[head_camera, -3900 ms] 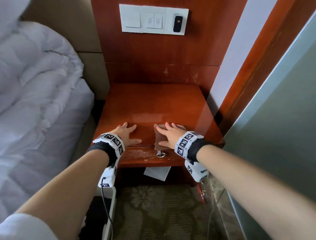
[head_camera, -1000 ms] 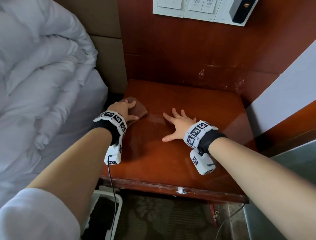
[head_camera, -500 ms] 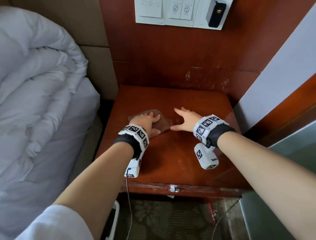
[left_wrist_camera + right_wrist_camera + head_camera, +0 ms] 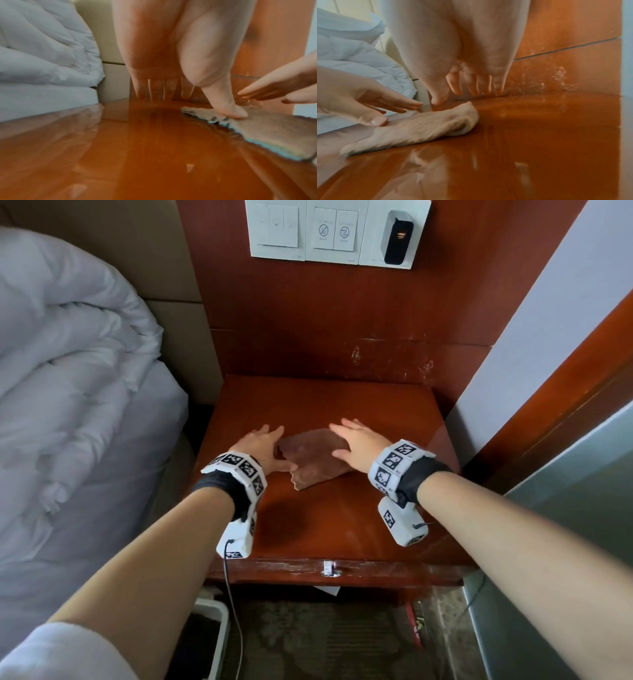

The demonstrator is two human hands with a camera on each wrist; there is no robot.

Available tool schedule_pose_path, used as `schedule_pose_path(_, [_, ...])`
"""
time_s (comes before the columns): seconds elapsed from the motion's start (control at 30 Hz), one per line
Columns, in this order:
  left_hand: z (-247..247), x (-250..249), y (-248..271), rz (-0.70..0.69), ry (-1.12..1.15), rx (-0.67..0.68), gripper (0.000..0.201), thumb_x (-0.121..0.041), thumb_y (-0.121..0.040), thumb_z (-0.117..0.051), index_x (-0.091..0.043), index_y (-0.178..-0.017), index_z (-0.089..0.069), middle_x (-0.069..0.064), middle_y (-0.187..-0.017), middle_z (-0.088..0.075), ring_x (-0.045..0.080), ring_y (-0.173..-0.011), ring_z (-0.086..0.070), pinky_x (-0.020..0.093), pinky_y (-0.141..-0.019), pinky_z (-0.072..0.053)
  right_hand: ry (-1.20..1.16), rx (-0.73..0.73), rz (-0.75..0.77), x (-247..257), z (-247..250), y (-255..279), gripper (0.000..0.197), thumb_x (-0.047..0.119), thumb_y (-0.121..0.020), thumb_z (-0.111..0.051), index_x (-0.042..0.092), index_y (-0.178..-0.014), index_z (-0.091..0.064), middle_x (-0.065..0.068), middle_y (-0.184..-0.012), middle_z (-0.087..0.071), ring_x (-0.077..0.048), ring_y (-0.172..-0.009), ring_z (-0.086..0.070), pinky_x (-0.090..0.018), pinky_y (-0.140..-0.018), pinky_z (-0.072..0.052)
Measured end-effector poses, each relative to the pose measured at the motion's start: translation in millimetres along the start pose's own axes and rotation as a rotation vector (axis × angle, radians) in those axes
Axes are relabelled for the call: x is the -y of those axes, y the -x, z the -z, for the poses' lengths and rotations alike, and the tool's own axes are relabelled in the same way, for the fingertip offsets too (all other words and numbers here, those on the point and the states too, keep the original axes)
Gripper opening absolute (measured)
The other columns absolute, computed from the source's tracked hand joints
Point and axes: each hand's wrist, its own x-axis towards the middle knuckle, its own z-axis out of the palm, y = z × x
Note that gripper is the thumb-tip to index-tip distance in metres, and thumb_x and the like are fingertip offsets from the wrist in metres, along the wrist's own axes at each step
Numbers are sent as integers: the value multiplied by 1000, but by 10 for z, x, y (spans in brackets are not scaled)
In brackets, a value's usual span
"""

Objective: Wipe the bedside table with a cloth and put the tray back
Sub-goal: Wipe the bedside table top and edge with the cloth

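Wiping step in hand, judged from the layout; the tray is in no view. Near edge of the counter, at 6 o'clock: bare glossy wood, both forearms crossing it. Mid-counter: the cloth, brown, folded and lying flat. Left hand at the cloth's 9 o'clock, fingers straight and relaxed; the left wrist view shows only its thumb pressing the cloth's edge, the fingers clear of it. Right hand at the cloth's 3 o'clock, fingers extended, spread flat over that end; whether the palm bears down I cannot tell. Far side, 12 o'clock: wood back panel with the switch plate. Bed at 9 o'clock.

Next move, my judgement: one hand takes the cloth under a flat palm and sweeps the remaining surface; then fetch the tray.
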Motion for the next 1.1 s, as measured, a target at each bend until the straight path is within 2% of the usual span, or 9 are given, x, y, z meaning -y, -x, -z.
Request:
schedule_pose_path(0.13, [-50,277,132,59,27,16,97,-56,-79,-63,-24,-153,-8,10,-160,-5,28,-147,-8,38,-120,-14,66,36,138,333,-190,-98,58,31,-98,-47,29,-150,-21,-3,-160,-10,-26,-148,-5,-43,-120,-12])
schedule_pose_path(0.23, [-85,352,197,80,34,18,97,-56,-79,-63,-24,-152,-9,10,-160,-6,28,-147,-8,38,-120,-14,179,105,144,386,-281,-146,60,34,-98,-46,31,-151,-19,-6,-160,-8,-32,-147,-6,-44,-120,-8])
schedule_pose_path(0.3, [-115,372,218,85,34,18,96,-57,-79,-63,-24,-152,-10,9,-160,-6,28,-147,-8,38,-120,-15,162,111,133,351,-296,-128,59,34,-98,-45,32,-151,-17,-5,-161,-6,-32,-147,-5,-42,-119,-7])
schedule_pose_path(0.5, [-208,243,254,102,67,-13,90,-57,-81,-61,-30,-151,-11,10,-160,-4,33,-147,-3,43,-119,-15,107,82,19,48,-268,92,59,35,-99,-44,34,-151,-16,-3,-161,-5,-30,-148,-2,-40,-119,-6])
schedule_pose_path(0.73, [-314,-45,422,20,22,-43,80,-56,-86,-53,-26,-151,-16,10,-160,-6,30,-147,-6,45,-120,-13,62,75,-115,-406,-257,518,59,34,-99,-43,36,-151,-14,1,-161,-1,-26,-148,2,-43,-119,-6])
schedule_pose_path(0.97, [-568,-273,773,-58,46,-86,74,-53,-90,-49,-25,-151,-18,9,-159,-7,27,-148,-7,45,-120,-14,92,37,-174,-759,-490,1121,59,32,-100,-41,34,-151,-12,0,-161,-1,-25,-148,1,-45,-120,-11])
schedule_pose_path(1.1, [-726,-335,1054,-109,37,-121,74,-53,-90,-49,-25,-151,-18,9,-159,-8,27,-148,-8,45,-120,-14,113,-23,-200,-837,-675,1504,57,32,-101,-39,33,-152,-12,1,-161,-2,-25,-148,2,-44,-121,-10])
